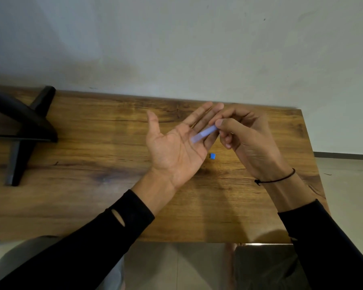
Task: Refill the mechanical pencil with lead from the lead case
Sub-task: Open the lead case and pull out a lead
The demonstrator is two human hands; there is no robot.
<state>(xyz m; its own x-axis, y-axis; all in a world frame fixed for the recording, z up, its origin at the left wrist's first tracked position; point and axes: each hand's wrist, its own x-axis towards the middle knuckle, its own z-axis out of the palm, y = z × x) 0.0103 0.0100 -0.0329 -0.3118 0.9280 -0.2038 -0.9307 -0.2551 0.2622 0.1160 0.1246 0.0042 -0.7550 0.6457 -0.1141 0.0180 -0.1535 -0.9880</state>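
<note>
Lead case (203,133) pinched in R hand (247,139), tilted over flat L palm (176,151)

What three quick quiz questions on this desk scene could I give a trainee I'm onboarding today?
1. True or false: the left hand is palm up and open.
2. Which hand pinches the lead case? A) left B) right
3. What small thing lies on the table just below the hands?

Key: 1 true. 2 B, the right hand holds one end, tilted over the left palm. 3 a blue cap.
</note>
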